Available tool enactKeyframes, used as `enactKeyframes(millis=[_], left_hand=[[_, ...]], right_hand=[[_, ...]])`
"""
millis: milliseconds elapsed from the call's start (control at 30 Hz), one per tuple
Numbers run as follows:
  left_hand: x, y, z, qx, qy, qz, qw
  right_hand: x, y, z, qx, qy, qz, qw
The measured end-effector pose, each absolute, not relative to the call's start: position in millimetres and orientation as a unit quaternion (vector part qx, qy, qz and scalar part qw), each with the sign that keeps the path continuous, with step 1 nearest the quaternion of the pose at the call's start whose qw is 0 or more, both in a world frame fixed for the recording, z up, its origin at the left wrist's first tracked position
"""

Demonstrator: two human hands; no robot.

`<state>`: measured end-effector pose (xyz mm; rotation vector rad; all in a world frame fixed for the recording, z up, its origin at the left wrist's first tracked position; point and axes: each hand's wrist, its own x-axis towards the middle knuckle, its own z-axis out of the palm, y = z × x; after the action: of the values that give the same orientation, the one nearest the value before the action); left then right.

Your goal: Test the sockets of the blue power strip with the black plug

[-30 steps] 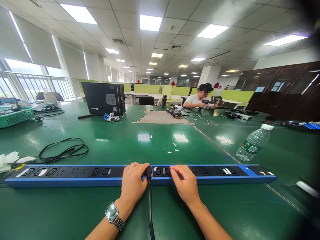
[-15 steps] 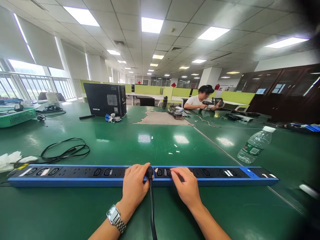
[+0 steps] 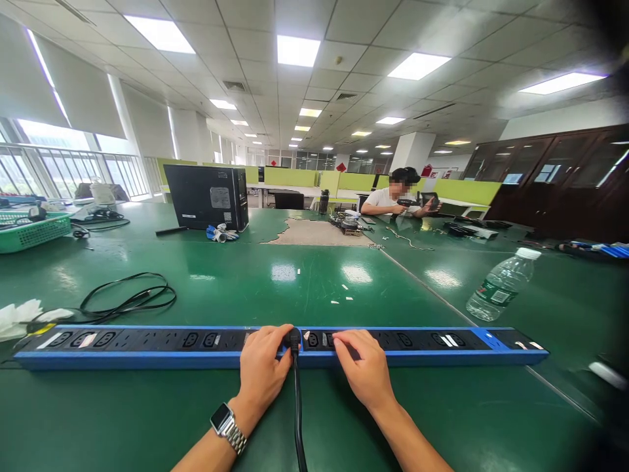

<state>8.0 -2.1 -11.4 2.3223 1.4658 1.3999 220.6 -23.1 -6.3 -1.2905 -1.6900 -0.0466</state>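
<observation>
A long blue power strip (image 3: 147,349) with black sockets lies across the green table (image 3: 304,282) in front of me. A black plug (image 3: 293,340) sits in a middle socket, and its black cable (image 3: 298,419) runs toward me between my arms. My left hand (image 3: 263,370), with a wristwatch on the wrist, lies on the strip with its fingers against the plug. My right hand (image 3: 362,368) rests flat on the strip just right of the plug, fingers spread over the sockets.
A coiled black cable (image 3: 130,298) and white cloth (image 3: 19,313) lie at left. A water bottle (image 3: 501,283) lies at right. A black computer case (image 3: 206,195) and green basket (image 3: 32,229) stand farther back. Another person (image 3: 400,193) sits at the far end.
My left fingers have closed in a little tighter against the plug. The strip and my right hand have stayed in place.
</observation>
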Motion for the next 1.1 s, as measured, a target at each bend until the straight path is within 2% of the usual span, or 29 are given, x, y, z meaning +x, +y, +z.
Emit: enactKeyframes(millis=[167, 533, 700, 867, 967, 1100], left_hand=[[7, -4, -9, 0.712, 0.466, 0.52, 0.074], [25, -22, -1, 0.797, 0.347, 0.493, 0.031], [34, -28, -4, 0.83, 0.294, 0.473, 0.025], [27, -24, -3, 0.813, 0.319, 0.486, 0.032], [24, -22, -2, 0.807, 0.324, 0.493, 0.038], [25, -23, -2, 0.805, 0.32, 0.498, 0.043]], right_hand=[[217, -26, -3, -0.511, -0.707, -0.028, 0.488], [199, -39, 6, -0.361, -0.824, -0.02, 0.437], [197, -39, 4, -0.419, -0.798, -0.057, 0.43], [222, -32, -5, -0.498, -0.712, -0.02, 0.494], [240, -25, -10, -0.59, -0.576, 0.062, 0.563], [251, -22, -3, -0.608, -0.458, 0.171, 0.625]])
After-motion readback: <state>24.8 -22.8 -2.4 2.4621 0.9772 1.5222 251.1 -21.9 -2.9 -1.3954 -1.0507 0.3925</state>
